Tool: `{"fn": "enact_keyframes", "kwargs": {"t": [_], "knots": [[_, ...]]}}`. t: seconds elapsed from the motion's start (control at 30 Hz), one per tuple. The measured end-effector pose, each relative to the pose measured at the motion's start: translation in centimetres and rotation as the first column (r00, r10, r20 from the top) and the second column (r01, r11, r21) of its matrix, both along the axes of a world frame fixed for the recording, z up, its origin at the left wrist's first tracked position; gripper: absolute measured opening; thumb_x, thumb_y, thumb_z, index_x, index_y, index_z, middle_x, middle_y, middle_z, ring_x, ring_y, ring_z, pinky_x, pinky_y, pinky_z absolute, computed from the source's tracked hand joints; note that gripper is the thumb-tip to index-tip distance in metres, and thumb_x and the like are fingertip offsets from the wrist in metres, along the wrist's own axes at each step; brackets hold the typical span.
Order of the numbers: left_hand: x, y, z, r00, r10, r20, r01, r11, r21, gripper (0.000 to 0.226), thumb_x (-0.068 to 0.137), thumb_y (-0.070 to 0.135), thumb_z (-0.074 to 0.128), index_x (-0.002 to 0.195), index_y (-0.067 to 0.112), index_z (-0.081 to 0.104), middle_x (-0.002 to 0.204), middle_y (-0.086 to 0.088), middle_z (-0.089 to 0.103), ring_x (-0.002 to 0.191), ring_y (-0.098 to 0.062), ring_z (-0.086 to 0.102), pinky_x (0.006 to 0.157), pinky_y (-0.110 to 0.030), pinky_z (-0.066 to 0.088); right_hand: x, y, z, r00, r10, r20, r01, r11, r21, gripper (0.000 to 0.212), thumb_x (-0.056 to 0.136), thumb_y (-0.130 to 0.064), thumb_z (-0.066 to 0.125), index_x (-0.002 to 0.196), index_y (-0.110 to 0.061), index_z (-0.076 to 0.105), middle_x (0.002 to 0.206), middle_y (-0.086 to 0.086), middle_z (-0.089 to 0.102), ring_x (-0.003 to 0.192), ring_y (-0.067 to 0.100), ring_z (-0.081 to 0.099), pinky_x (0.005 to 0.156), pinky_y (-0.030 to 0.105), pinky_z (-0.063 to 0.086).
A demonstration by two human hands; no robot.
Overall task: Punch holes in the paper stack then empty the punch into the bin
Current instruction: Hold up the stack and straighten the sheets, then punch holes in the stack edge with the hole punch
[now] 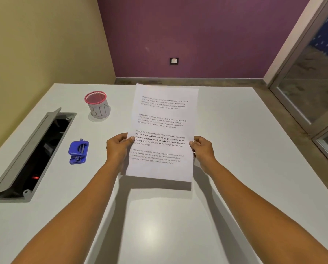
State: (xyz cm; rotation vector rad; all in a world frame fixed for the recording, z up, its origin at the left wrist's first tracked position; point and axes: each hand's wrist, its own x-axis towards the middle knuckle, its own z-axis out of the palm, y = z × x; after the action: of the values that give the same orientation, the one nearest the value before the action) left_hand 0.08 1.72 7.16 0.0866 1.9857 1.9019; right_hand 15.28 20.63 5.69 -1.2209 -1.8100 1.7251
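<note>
A white paper stack [164, 119] printed with several text paragraphs is held up above the white table [235, 149], its shadow falling below it. My left hand [118, 147] grips its left edge, thumb on the front. On the right edge, my right hand [203, 149] pinches it the same way. A blue hole punch [78, 152] lies on the table to the left of my left hand, untouched. Farther back stands the bin [98, 105], a small cup with a pink mesh rim and a paper label reading BIN.
An open grey cable hatch [31, 155] with a raised lid is set into the table at the left. Yellow and purple walls stand behind. A glass door [315, 88] is at the right, beyond the table's edge.
</note>
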Motion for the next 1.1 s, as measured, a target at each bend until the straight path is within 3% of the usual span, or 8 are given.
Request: {"fn": "enact_keyframes", "kwargs": {"t": [0.33, 0.43, 0.57, 0.67, 0.73, 0.87, 0.97, 1.1], "knots": [[-4.3, -5.1, -2.3, 0.995, -0.004, 0.100, 0.010, 0.998, -0.067, 0.019, 0.086, -0.004, 0.055, 0.104, 0.003, 0.059, 0.081, -0.006, 0.065, 0.052, -0.009, 0.067, 0.053, -0.014, 0.055, -0.8, -0.4, -1.4, 0.994, 0.009, 0.112, -0.013, 0.999, 0.036, 0.024, 0.091, -0.002, 0.048, 0.109, -0.002, 0.063, 0.094, 0.010, 0.066, 0.086, 0.023, 0.059, 0.083, 0.034, 0.048], [-6.5, -6.9, -3.0, 0.995, 0.088, 0.043, -0.080, 0.982, -0.173, 0.021, 0.087, -0.002, 0.053, 0.107, -0.003, 0.060, 0.079, -0.005, 0.064, 0.064, -0.017, 0.064, 0.057, -0.018, 0.053, -1.2, -0.5, -1.7, 0.990, 0.007, 0.140, -0.015, 0.999, 0.051, 0.022, 0.091, -0.002, 0.048, 0.107, -0.001, 0.063, 0.099, 0.014, 0.067, 0.085, 0.022, 0.056, 0.082, 0.034, 0.046], [-9.4, -9.0, -3.5, 0.960, 0.264, -0.091, -0.279, 0.914, -0.294, 0.021, 0.084, -0.002, 0.054, 0.102, -0.004, 0.064, 0.080, -0.012, 0.066, 0.060, -0.015, 0.062, 0.060, -0.023, 0.051, -1.8, -0.8, -1.8, 0.989, -0.013, 0.146, 0.006, 0.999, 0.047, 0.021, 0.092, -0.002, 0.047, 0.106, -0.002, 0.062, 0.108, 0.017, 0.067, 0.088, 0.022, 0.057, 0.083, 0.031, 0.046], [-11.0, -10.2, -3.6, 0.909, 0.325, -0.261, -0.411, 0.798, -0.440, 0.020, 0.085, 0.004, 0.053, 0.101, 0.002, 0.066, 0.106, -0.020, 0.067, 0.091, -0.033, 0.064, 0.077, -0.034, 0.051, -2.1, -0.9, -2.1, 0.989, -0.023, 0.145, 0.017, 0.999, 0.037, 0.021, 0.092, -0.001, 0.047, 0.105, -0.002, 0.062, 0.109, 0.017, 0.067, 0.087, 0.021, 0.057, 0.078, 0.027, 0.048], [-11.7, -10.6, -3.6, 0.895, 0.329, -0.300, -0.441, 0.745, -0.500, 0.024, 0.086, 0.005, 0.054, 0.107, 0.001, 0.064, 0.112, -0.021, 0.064, 0.102, -0.035, 0.060, 0.077, -0.031, 0.045, -2.3, -1.0, -2.3, 0.985, -0.019, 0.169, 0.012, 0.999, 0.046, 0.021, 0.092, -0.002, 0.047, 0.106, -0.002, 0.062, 0.110, 0.017, 0.067, 0.090, 0.023, 0.058, 0.087, 0.033, 0.048], [-13.2, -11.3, -4.3, 0.945, 0.260, -0.200, -0.326, 0.681, -0.656, 0.036, 0.087, 0.015, 0.059, 0.116, -0.006, 0.058, 0.120, -0.026, 0.059, 0.111, -0.040, 0.055, 0.092, -0.042, 0.044, -2.6, -0.9, -2.7, 0.980, -0.021, 0.197, 0.011, 0.999, 0.047, 0.021, 0.092, -0.003, 0.047, 0.107, -0.002, 0.062, 0.111, 0.017, 0.066, 0.096, 0.027, 0.060, 0.095, 0.039, 0.046], [-14.0, -11.5, -5.0, 0.966, 0.237, -0.104, -0.241, 0.675, -0.698, 0.032, 0.087, 0.020, 0.060, 0.091, -0.011, 0.060, 0.102, -0.032, 0.060, 0.095, -0.042, 0.059, 0.088, -0.047, 0.046, -2.7, -0.9, -2.8, 0.975, -0.019, 0.220, 0.007, 0.998, 0.057, 0.021, 0.092, -0.004, 0.047, 0.106, -0.003, 0.063, 0.111, 0.017, 0.067, 0.104, 0.033, 0.061, 0.097, 0.042, 0.047], [-14.5, -11.5, -5.3, 0.955, 0.297, -0.024, -0.228, 0.676, -0.701, 0.047, 0.084, 0.024, 0.065, 0.113, -0.012, 0.052, 0.113, -0.029, 0.060, 0.103, -0.043, 0.059, 0.088, -0.047, 0.049, -2.9, -0.9, -2.8, 0.970, -0.019, 0.241, 0.003, 0.998, 0.066, 0.020, 0.092, -0.004, 0.048, 0.104, -0.004, 0.063, 0.107, 0.016, 0.068, 0.101, 0.034, 0.062, 0.095, 0.042, 0.047]]}}
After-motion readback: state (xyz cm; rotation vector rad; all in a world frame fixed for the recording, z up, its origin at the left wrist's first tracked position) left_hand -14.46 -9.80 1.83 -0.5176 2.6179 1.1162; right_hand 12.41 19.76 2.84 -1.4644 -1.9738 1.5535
